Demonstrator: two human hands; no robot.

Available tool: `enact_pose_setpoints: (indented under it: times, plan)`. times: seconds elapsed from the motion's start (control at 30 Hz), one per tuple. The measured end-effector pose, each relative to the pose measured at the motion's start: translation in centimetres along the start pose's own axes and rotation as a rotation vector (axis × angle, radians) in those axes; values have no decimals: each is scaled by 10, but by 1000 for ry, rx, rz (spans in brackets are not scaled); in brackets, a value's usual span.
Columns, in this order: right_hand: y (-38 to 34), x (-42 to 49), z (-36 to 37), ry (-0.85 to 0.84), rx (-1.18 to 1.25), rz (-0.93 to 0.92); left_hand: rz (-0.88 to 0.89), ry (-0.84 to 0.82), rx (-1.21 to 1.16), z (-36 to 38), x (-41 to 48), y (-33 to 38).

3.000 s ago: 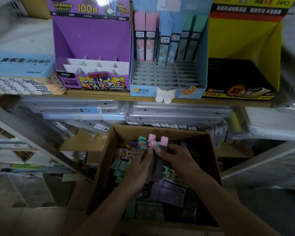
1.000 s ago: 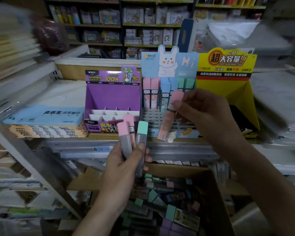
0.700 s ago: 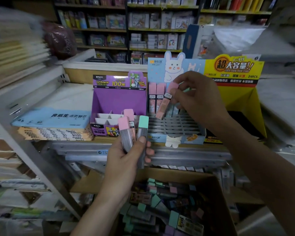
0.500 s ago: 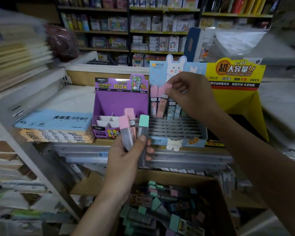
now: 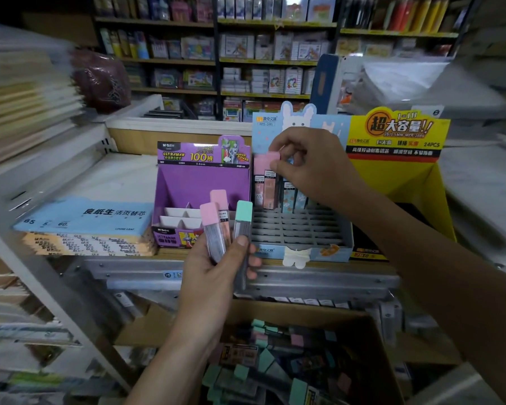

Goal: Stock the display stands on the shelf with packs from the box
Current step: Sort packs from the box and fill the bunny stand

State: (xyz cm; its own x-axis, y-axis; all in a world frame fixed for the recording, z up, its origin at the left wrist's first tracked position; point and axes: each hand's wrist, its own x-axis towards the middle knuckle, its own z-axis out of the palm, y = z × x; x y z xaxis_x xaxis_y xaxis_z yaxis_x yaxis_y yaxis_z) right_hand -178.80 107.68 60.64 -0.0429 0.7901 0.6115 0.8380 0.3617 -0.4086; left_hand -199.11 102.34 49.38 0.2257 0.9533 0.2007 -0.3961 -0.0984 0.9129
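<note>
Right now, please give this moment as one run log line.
right hand: pinches pink pack at blue stand back row | left hand: holds three packs | box: holds more packs

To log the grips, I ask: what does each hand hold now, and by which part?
The left hand holds three packs by their lower halves, caps up. The right hand pinches a pink pack by its cap, at the blue stand.

The right hand [image 5: 307, 168] is covering the tops of the packs [image 5: 288, 195] in the 12 o'clock row of the blue stand [image 5: 298, 229]. The box [image 5: 304, 312] is running off the frame at 6 o'clock. Paper stacks [image 5: 27, 103] at 9 o'clock are smearing into blur.
</note>
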Motion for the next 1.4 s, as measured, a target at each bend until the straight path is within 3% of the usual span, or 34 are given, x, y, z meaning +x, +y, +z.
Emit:
enact_pose_setpoints:
  times: [0.43, 0.87, 1.2, 1.4]
  plan:
    - [-6, 1, 19, 29, 11, 42, -6, -15, -15, 1, 5, -7]
    - [-3, -1, 22, 3, -161, -26, -22, -35, -37, 1, 6, -8]
    - [-9, 0, 22, 69, -5, 74, -30, -45, -40, 3, 2, -8]
    - [-11, 0, 19, 37, -175, 40, -42, -50, -42, 3, 1, -10]
